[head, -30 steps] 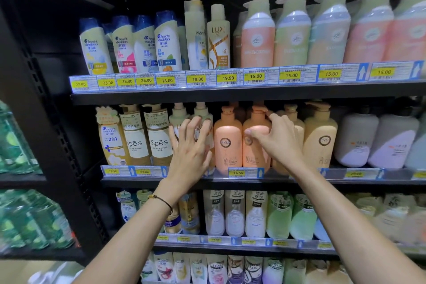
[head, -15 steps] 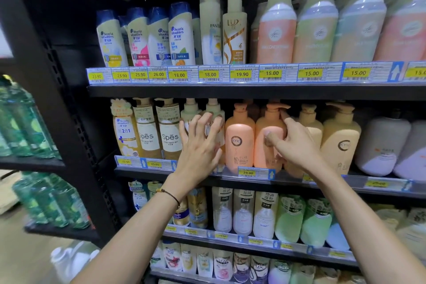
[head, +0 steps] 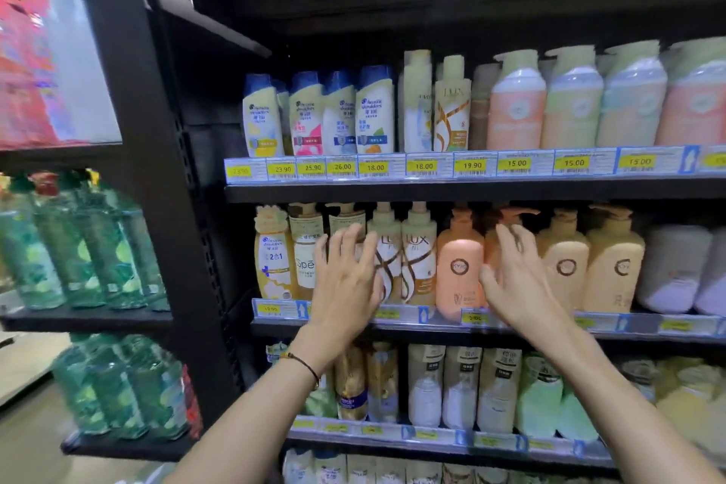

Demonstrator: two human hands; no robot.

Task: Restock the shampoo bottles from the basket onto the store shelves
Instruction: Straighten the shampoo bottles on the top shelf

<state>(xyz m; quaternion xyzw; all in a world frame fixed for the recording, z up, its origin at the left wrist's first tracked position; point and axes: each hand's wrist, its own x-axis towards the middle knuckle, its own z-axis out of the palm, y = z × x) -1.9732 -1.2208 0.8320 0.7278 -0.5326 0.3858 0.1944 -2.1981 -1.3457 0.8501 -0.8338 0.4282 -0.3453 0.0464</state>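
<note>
The middle shelf [head: 440, 331] is packed tight, and the main risk is judged to lie there: tall pump bottles stood shoulder to shoulder can be toppled in a chain if one is knocked sideways. The peach pump bottle [head: 459, 267], standing between the two hands at the shelf's front lip, could be tipped off by a careless sweep of the right hand [head: 520, 287]. The narrow LUX bottles [head: 418, 259], just right of the left hand [head: 345, 279], could be pushed over likewise. No basket is seen.

Both hands are raised with palms toward the shelf, and nothing is gripped by either. The left fingers [head: 345, 244] are spread straight before the Spes bottles [head: 306, 267]. The right fingers [head: 510, 244] are held straight, thumb splayed, over a second peach bottle [head: 492, 248]. Contact cannot be told through the blur.
</note>
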